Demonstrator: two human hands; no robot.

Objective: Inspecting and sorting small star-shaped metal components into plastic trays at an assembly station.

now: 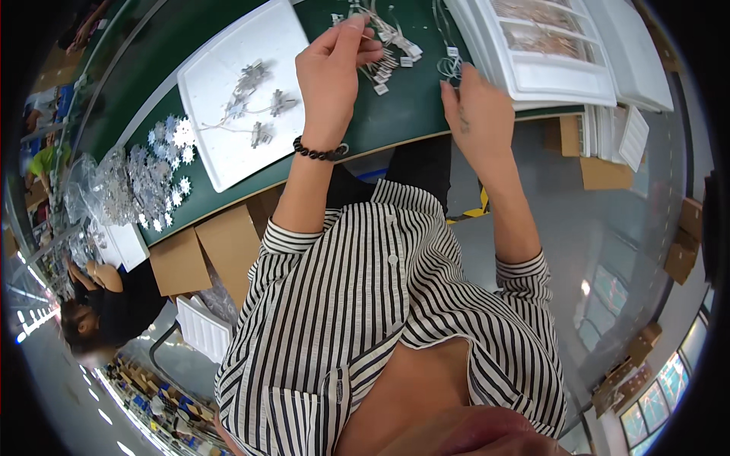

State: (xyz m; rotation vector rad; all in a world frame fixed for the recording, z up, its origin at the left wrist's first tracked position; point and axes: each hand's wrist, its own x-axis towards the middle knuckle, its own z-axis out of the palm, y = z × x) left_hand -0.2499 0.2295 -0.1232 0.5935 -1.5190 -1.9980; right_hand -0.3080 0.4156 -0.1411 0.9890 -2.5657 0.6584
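My left hand, with a dark bead bracelet at its wrist, is raised over the green table. Its thumb and fingers are pinched together at a pile of thin cords with small white tags; what lies between the fingertips is too small to tell. Further right, my right hand has thumb and forefinger closed around a looped pale cord. A white tag sits on that cord, which runs up toward the table's far side. Left of my left hand, a white board carries several silvery snowflake-shaped ornaments with strings.
Silvery snowflake pieces and clear plastic bags are heaped at the left on the green table. White compartment trays with bundled cords stand at the right. Cardboard hangs below the near edge. A person in black is at the left.
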